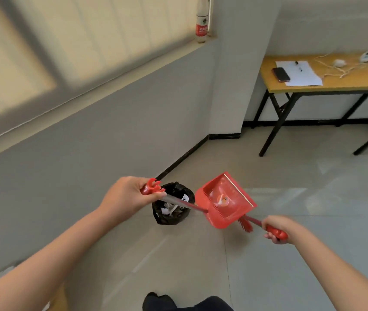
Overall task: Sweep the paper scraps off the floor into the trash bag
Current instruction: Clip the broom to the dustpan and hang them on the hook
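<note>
— Paper scraps [169,209]: where?
— Inside black trash bag [171,218] on floor [290,176], by wall [88,153].
— Left hand [131,196]?
— Gripping red top of dustpan handle [185,204]; dustpan [225,198] lifted just right of bag.
— Right hand [278,228]?
— Wrapped round red broom handle [276,232]; bristles [247,226] just beside dustpan.
— Farther right?
— Table [347,83] with phone [280,74], sheet of paper [302,74].

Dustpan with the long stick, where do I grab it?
Grab the dustpan by the top end of its long handle, from above, as the left hand does: the shaft slopes up toward you, with the pan at its far end.
</note>
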`<state>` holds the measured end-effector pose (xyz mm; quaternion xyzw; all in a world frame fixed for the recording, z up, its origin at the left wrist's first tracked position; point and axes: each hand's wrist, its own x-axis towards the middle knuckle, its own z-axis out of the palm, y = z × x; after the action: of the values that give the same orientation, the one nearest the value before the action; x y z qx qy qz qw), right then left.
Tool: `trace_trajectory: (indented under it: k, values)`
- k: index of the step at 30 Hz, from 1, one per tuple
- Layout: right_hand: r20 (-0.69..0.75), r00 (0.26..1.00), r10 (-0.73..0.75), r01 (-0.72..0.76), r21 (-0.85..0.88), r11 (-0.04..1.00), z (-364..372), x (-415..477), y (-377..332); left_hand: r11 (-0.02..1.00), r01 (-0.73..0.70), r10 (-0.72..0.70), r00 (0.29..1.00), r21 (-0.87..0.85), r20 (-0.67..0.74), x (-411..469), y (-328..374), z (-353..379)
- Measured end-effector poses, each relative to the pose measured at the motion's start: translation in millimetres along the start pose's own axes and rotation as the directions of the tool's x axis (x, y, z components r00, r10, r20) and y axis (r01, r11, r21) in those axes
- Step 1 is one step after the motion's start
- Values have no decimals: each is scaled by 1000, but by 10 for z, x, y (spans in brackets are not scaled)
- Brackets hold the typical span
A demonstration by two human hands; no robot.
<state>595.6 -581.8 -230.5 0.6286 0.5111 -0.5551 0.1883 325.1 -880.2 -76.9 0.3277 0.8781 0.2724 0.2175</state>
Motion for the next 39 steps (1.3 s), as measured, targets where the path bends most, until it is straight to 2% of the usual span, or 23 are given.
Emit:
trace_trajectory:
  k: [4,8,12,15,18,20,25,29,33,37,39]
  values:
    - [1,1000,13,-13,14,1000,-339,-5,11,949,-148,151,988,279,10,330,549,397]
    - [21,1000,15,-15,21,1000,-713,32,-4,849,-274,267,960,451,82,631,832,648]
    - [69,997,25,-28,45,999,-953,89,-232,796,-356,352,930,489,103,1087,1006,870]
    - [107,994,37,-46,84,995,-1181,176,-514,805,-357,351,930,475,104,1574,1155,912]
    - [155,987,48,-78,195,978,-1440,278,-943,814,-336,334,938,474,91,2160,1302,834]
    - [196,979,49,-88,195,977,-1590,397,-1321,797,-364,354,928,482,115,2563,1448,809]
    - [183,980,78,-95,88,992,-1954,736,-2205,710,-468,421,881,526,215,3475,1897,752]
    - [114,984,139,-150,93,984,-2425,1052,-2635,728,-450,374,893,517,251,4115,2020,672]
    - [80,979,187,-182,-62,981,-2674,1317,-2952,719,-437,379,898,541,222,4574,2096,690]
    - [69,987,147,-130,-207,970,-2715,1399,-3399,624,-478,391,876,618,284,4834,2229,835]
    - [93,989,111,-89,-212,973,-2757,1496,-3617,597,-495,385,867,631,316,4948,2291,1002]
